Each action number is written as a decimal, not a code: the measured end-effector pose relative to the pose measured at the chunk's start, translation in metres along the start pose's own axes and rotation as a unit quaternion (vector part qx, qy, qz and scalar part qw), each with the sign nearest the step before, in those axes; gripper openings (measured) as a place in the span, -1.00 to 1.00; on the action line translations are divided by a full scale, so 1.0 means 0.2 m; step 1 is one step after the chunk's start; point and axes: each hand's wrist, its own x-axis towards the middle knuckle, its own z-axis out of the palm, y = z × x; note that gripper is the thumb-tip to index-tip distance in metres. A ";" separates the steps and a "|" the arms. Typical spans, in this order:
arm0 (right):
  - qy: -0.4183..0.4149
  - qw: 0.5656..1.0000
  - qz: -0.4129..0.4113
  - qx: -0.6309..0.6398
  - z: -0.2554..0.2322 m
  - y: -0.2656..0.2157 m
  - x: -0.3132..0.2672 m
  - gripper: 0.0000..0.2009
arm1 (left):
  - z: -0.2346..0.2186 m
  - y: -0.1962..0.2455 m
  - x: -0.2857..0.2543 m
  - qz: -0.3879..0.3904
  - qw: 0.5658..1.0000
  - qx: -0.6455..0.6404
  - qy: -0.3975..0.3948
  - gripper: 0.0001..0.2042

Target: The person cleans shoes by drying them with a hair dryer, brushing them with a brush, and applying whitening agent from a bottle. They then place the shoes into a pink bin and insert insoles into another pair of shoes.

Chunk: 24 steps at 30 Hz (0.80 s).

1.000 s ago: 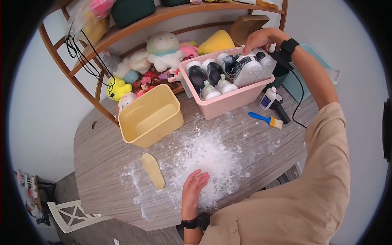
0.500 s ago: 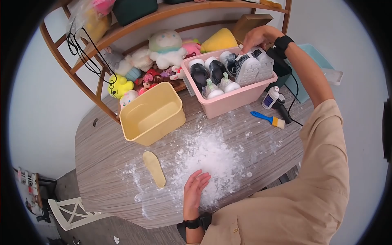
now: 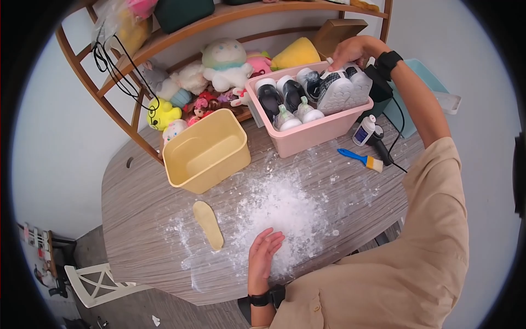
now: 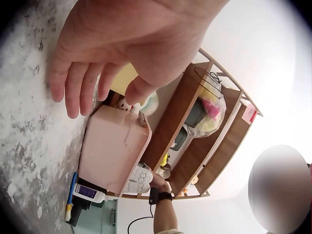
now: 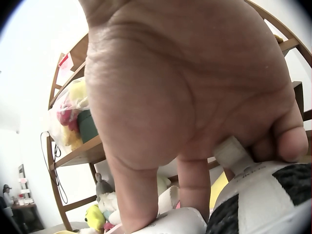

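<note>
In the head view, my right hand (image 3: 350, 52) is at the back right of the pink bin (image 3: 312, 141), gripping the upper end of a black-and-white sneaker (image 3: 337, 94). The sneaker stands tilted with its pale patterned sole outward, against a second one. In the right wrist view, fingers reach down to the white parts of the shoes, beside a white pull tab (image 5: 234, 155). Other dark and white shoes (image 3: 269, 101) share the bin. My left hand (image 3: 263, 255), fingers loosely extended, is close over the edge of a white powder patch (image 3: 285, 211) and holds nothing.
A yellow bin (image 3: 207, 156) and a beige insole (image 3: 208, 225) are left of the powder. On the right lie a blue-handled brush (image 3: 359, 159), a white bottle (image 3: 364, 130) and a black corded device (image 3: 381, 145). Behind is a wooden shelf (image 3: 241, 16) with plush toys.
The tilted sneaker and its neighbour have shifted slightly in the pink bin, their soles turning more into view, with my right hand on them. My left hand has stayed over the powder.
</note>
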 end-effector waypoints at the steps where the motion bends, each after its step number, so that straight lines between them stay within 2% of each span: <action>1: 0.011 1.000 -0.004 -0.004 -0.01 0.00 -0.04 -0.52 | 0.00 0.00 0.00 -0.001 1.000 0.001 -0.001 -0.66; 5: 0.094 0.992 -0.086 -0.025 -0.06 0.06 -0.15 -0.50 | 0.01 0.01 0.01 -0.002 1.000 0.009 -0.006 -0.66; 8: 0.157 0.973 -0.139 -0.099 -0.09 0.00 -0.34 -0.52 | 0.02 0.00 0.02 -0.004 1.000 0.010 -0.008 -0.65; 9: 0.163 0.972 -0.144 -0.084 -0.07 -0.02 -0.40 -0.56 | 0.02 0.00 0.02 -0.004 1.000 0.008 -0.009 -0.65; 12: 0.165 0.942 -0.286 -0.062 0.05 -0.07 -0.57 -0.61 | 0.02 0.00 0.03 -0.003 1.000 0.008 -0.006 -0.64; 13: 0.169 0.956 -0.236 -0.042 0.13 -0.08 -0.63 -0.64 | 0.02 0.00 0.03 -0.002 1.000 0.009 -0.004 -0.64; 14: 0.123 0.949 -0.285 0.055 0.16 -0.08 -0.62 -0.65 | 0.02 0.01 0.03 0.000 1.000 0.010 -0.002 -0.64; 16: 0.165 0.898 -0.407 0.016 0.46 -0.16 -0.75 -0.67 | 0.01 0.02 0.03 0.005 1.000 0.012 0.005 -0.64; 19: 0.137 0.847 -0.513 0.028 0.84 -0.19 -0.79 -0.69 | -0.01 0.07 0.03 0.034 0.999 -0.003 0.020 -0.63; 21: 0.103 0.847 -0.519 0.052 1.08 -0.21 -0.74 -0.69 | -0.07 0.06 0.04 0.058 0.996 -0.039 0.052 -0.65; 22: 0.119 0.834 -0.534 0.075 1.20 -0.21 -0.68 -0.64 | -0.09 0.06 0.04 0.071 0.994 -0.056 0.068 -0.65; 24: 0.178 0.834 -0.518 0.073 1.45 -0.19 -0.60 -0.67 | -0.11 0.10 0.02 0.095 0.989 -0.050 0.107 -0.67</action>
